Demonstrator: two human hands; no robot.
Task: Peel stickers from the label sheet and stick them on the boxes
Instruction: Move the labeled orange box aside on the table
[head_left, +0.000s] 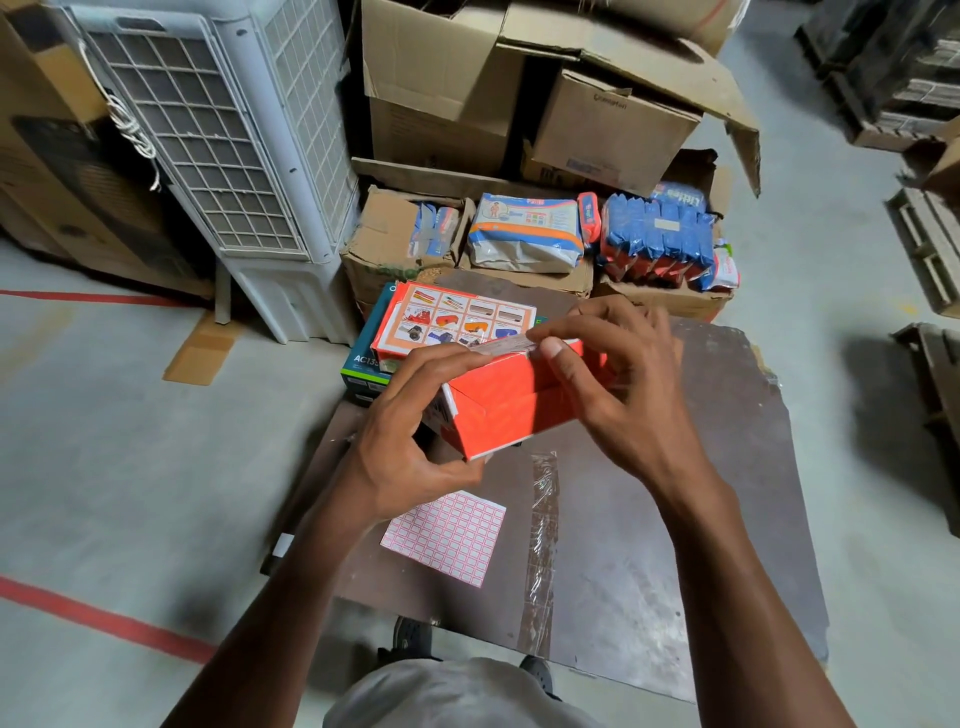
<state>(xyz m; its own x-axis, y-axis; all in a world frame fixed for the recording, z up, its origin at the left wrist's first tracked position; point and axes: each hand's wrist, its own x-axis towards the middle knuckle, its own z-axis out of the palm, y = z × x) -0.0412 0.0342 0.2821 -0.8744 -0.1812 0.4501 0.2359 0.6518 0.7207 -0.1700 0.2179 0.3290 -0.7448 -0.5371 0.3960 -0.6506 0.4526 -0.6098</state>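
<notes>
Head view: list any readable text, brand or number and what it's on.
"AC13", cut off by the left hand: dark box.
"Crompton", faint and uncertain: brown carton.
"Little", partial: blue packs.
Orange box, picture box, label sheet, white diaper pack: print too small or blurred.

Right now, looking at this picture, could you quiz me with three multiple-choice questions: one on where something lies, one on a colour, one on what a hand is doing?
1. Where is the label sheet?
A. on the dark board
B. on the cooler
C. in a carton
2. What colour is the held box?
A. green
B. orange-red
C. white
3. What is the left hand doing?
A. hanging idle
B. pressing the floor
C. gripping the box

Answers: 1 A, it lies flat on the board under the forearm; 2 B, its sides are orange-red; 3 C, its fingers curl round the box's end.
</notes>
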